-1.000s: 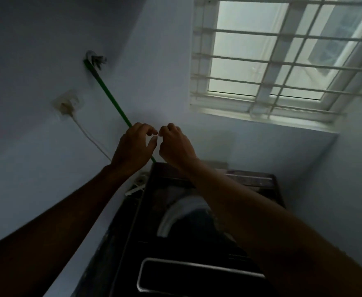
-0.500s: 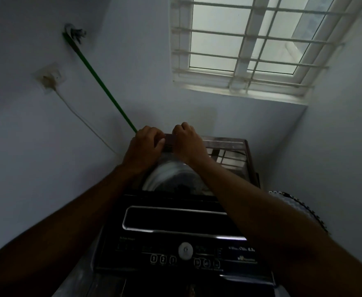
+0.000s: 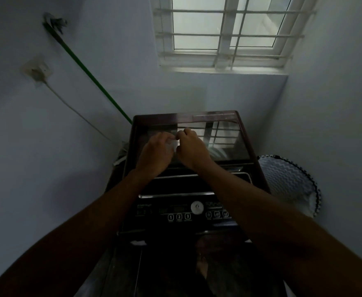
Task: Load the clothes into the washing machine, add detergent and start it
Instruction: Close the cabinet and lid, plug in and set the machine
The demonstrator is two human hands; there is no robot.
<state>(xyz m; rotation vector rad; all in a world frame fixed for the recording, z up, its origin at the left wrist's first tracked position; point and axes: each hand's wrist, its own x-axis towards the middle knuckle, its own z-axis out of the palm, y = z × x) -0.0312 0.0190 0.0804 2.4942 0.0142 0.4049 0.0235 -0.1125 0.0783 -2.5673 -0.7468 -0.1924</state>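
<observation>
Walls (image 3: pixel 47 146) in pale blue fill most of the view, meeting in a corner behind the washing machine (image 3: pixel 188 185). A barred window (image 3: pixel 225 35) sits high on the back wall and gives the only light. The washing machine stands in the corner, a dark top-loader with its glass lid (image 3: pixel 222 136) lying down flat over the tub; the window bars reflect in the glass. To its right, close against its side, stands a laundry basket (image 3: pixel 291 185) with a pale zigzag pattern and a dark beaded rim. A green pole (image 3: pixel 85 69) leans along the left wall, running from a fitting high up down to the machine's back left corner. A wall socket (image 3: pixel 37 70) sits below that fitting, with a pale cord (image 3: pixel 75 110) trailing down toward the machine. The control panel (image 3: pixel 184 211) runs across the near edge of the machine, with a round white knob (image 3: pixel 197 207) in the middle and small buttons to either side. Both forearms reach out over the panel. The left hand (image 3: pixel 156 153) and the right hand (image 3: pixel 191 150) rest side by side on the lid, fingers curled, and pinch a small pale thing (image 3: pixel 174 144) between them; it is too blurred to name. No clothes show through the lid.
</observation>
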